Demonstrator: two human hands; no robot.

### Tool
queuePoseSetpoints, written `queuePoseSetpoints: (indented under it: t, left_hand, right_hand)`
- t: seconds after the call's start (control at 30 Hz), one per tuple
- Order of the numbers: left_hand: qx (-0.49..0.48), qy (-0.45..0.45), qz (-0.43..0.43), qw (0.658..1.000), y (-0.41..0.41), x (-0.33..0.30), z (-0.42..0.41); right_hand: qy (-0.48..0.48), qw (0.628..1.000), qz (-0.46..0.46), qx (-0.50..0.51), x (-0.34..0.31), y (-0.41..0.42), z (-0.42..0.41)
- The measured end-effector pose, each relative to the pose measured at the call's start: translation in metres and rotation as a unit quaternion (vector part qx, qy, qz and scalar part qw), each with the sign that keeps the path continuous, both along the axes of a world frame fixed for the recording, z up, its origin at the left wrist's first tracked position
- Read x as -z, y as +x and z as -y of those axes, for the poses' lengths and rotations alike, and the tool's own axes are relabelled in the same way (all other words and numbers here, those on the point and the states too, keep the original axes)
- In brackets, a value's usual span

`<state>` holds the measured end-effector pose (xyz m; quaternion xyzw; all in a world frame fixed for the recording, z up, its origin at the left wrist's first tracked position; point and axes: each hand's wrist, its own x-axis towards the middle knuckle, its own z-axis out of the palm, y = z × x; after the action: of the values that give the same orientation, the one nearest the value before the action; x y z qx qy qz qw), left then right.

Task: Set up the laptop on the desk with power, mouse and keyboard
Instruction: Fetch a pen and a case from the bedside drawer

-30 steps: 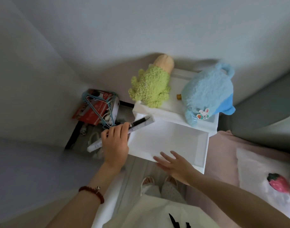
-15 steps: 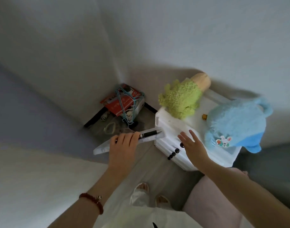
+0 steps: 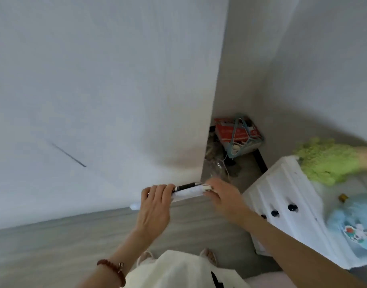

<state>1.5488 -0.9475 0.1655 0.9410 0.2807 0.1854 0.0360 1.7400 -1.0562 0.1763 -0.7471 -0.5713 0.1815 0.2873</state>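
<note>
A: What just changed?
B: The drawer of the white cabinet (image 3: 286, 190) is shut now, and my right hand (image 3: 224, 196) has joined my left hand (image 3: 155, 204); both are curled on the white keyboard (image 3: 188, 192) and pen (image 3: 185, 186).
A: Room?
B: Left of the cabinet, bare floor (image 3: 53, 246); wall close ahead.

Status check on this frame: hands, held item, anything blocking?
Left hand grips white keyboard with pen; right hand pinches its other end. White drawer chest close right.
</note>
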Motion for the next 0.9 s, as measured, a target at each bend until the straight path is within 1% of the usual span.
queuePoseSetpoints:
  t: [0.1, 0.17, 0.2, 0.23, 0.27, 0.33, 0.4, 0.47, 0.57, 0.67, 0.8, 0.9]
  left_hand:
    - [-0.118, -0.002, -0.049, 0.992, -0.076, -0.009, -0.021]
    - [-0.233, -0.036, -0.089, 0.968, -0.149, -0.017, -0.038]
    - [-0.282, -0.065, -0.094, 0.953, -0.183, -0.018, -0.044]
    - [-0.343, -0.093, -0.085, 0.931, -0.231, -0.021, -0.051]
    - [-0.379, -0.121, -0.065, 0.915, -0.253, -0.021, -0.055]
    - [-0.488, -0.177, -0.013, 0.854, -0.344, -0.022, -0.061]
    - [-0.541, -0.172, 0.022, 0.823, -0.407, -0.017, -0.067]
    - [-0.599, -0.158, 0.060, 0.783, -0.478, -0.020, -0.069]
    - [-0.664, -0.148, 0.101, 0.726, -0.555, -0.028, -0.069]
    - [-0.703, -0.139, 0.119, 0.688, -0.618, -0.034, -0.072]
    - [-0.756, -0.118, 0.156, 0.624, -0.706, -0.037, -0.088]
    - [-0.776, -0.109, 0.177, 0.595, -0.772, -0.035, -0.112]
  right_hand:
    - [0.010, 0.996, 0.048, -0.081, -0.011, -0.059, -0.051]
    - [0.023, 0.984, 0.092, -0.150, -0.017, -0.119, -0.097]
    - [0.035, 0.978, 0.117, -0.172, -0.020, -0.149, -0.115]
    - [0.050, 0.967, 0.136, -0.209, -0.022, -0.190, -0.140]
    - [0.052, 0.961, 0.155, -0.225, -0.025, -0.209, -0.150]
    - [0.068, 0.944, 0.176, -0.271, -0.030, -0.291, -0.187]
    - [0.061, 0.939, 0.173, -0.290, -0.032, -0.347, -0.213]
    - [0.060, 0.933, 0.152, -0.321, -0.030, -0.424, -0.243]
    - [0.039, 0.920, 0.134, -0.365, -0.036, -0.522, -0.277]
    - [0.028, 0.905, 0.134, -0.403, -0.045, -0.602, -0.309]
    - [0.038, 0.870, 0.128, -0.474, -0.056, -0.720, -0.363]
    - [0.049, 0.847, 0.118, -0.515, -0.058, -0.808, -0.403]
